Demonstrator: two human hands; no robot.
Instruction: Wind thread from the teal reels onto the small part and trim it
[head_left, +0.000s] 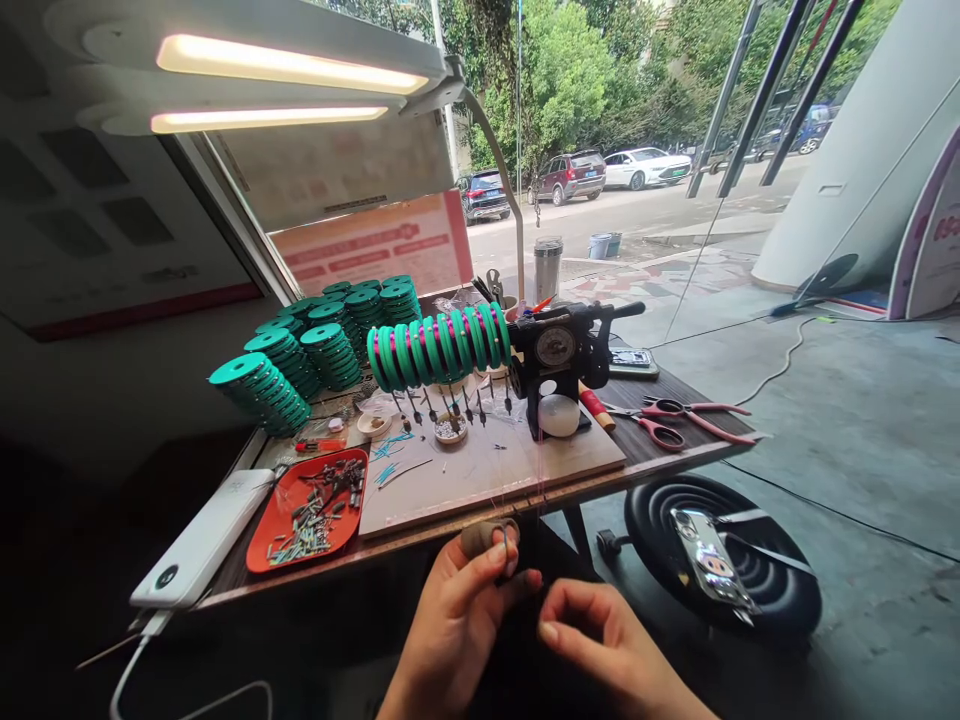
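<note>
In front of the table's near edge my left hand [469, 600] is closed, its thumb and index finger pinching a thin line with a tiny bluish-grey piece at the tips. A tan finger cover sits on one of its fingers. To its right my right hand [596, 635] is curled with thumb and index finger together; whatever lies in that pinch is too small to see. Faint lines run from the hands up toward a row of green foam spools [439, 345] on a black winder [559, 345]. Several small dark weights [454, 408] dangle below the spools.
A red tray [262, 540] of small metal parts and a white power bank [206, 540] lie at left. Stacked green spools [274, 365] stand behind. Scissors [660, 430] and pliers [697, 408] rest at right, near a black stool [787, 600] with a phone [705, 555].
</note>
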